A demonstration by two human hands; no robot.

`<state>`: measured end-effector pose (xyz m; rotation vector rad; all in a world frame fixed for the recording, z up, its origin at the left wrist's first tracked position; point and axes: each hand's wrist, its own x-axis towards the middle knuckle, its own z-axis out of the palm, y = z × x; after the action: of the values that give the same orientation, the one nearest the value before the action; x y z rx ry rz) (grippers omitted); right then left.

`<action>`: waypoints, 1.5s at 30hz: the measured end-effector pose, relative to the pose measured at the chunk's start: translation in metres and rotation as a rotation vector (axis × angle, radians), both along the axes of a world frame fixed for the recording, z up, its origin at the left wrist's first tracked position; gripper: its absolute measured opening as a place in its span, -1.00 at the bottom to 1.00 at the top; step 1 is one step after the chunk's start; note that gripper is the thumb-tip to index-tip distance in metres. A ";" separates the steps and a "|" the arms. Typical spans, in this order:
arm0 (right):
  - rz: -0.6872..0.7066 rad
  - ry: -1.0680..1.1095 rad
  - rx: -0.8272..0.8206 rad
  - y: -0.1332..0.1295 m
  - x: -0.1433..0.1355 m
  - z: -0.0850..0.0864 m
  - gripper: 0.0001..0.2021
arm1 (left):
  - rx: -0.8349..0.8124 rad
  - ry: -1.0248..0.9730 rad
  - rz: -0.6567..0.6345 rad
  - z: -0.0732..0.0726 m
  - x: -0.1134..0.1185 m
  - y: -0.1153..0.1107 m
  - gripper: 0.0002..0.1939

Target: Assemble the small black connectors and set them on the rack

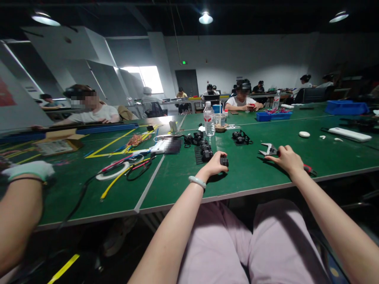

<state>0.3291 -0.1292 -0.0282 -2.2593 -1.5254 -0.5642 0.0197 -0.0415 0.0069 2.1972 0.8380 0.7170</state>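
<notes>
Near the middle of the green table (177, 185), my left hand (215, 163) is closed round a small black part (224, 161). To its right, my right hand (288, 159) grips an adjustable wrench (270, 150) whose silver jaws point left. A red and black handle (309, 170) shows beyond my right wrist; whether it belongs to the wrench cannot be told. Just left of my left hand stands a row of black parts (205, 150). Another group of black parts (241, 137) lies between and behind my two hands.
Cables (130, 167) and a gloved hand (29, 171) of another person are at the left. Behind my hands stand a water bottle (209, 120) and a cup (220, 119). A white power strip-like bar (349, 134) and blue trays (346, 107) lie at the right.
</notes>
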 end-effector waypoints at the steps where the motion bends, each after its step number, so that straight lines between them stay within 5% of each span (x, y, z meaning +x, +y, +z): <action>1: -0.039 0.010 -0.006 0.000 0.013 -0.002 -0.31 | 0.000 0.001 0.001 0.000 0.000 0.000 -0.40; 9: -0.279 0.105 -0.017 0.003 0.072 -0.022 -0.18 | -0.028 0.007 0.002 -0.002 0.000 0.002 -0.38; 23: 0.012 -0.002 -0.074 0.013 0.069 -0.022 -0.36 | -0.129 -0.076 0.003 0.002 0.001 -0.007 -0.20; 28: 0.007 -0.055 -0.041 0.009 0.063 -0.017 -0.39 | -0.076 -0.084 0.011 0.002 0.000 -0.009 -0.19; 32: 0.129 -0.137 0.112 0.003 0.023 -0.001 -0.53 | -0.029 -0.097 0.006 -0.003 -0.002 -0.005 -0.20; 38: 0.850 0.312 0.146 0.017 -0.092 0.034 -0.76 | 0.033 -0.106 -0.010 -0.007 -0.001 -0.003 -0.23; 41: 0.937 0.647 0.068 0.034 -0.133 0.042 -0.75 | 0.007 -0.122 -0.053 -0.008 0.000 -0.002 -0.21; 45: 0.965 1.020 -0.072 0.052 -0.153 0.039 -0.74 | -0.020 -0.121 -0.073 -0.008 0.001 -0.001 -0.16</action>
<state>0.1760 -0.0777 0.0104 -1.1603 -1.7033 0.7892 0.0209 -0.0428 -0.0011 2.1325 0.6978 0.7935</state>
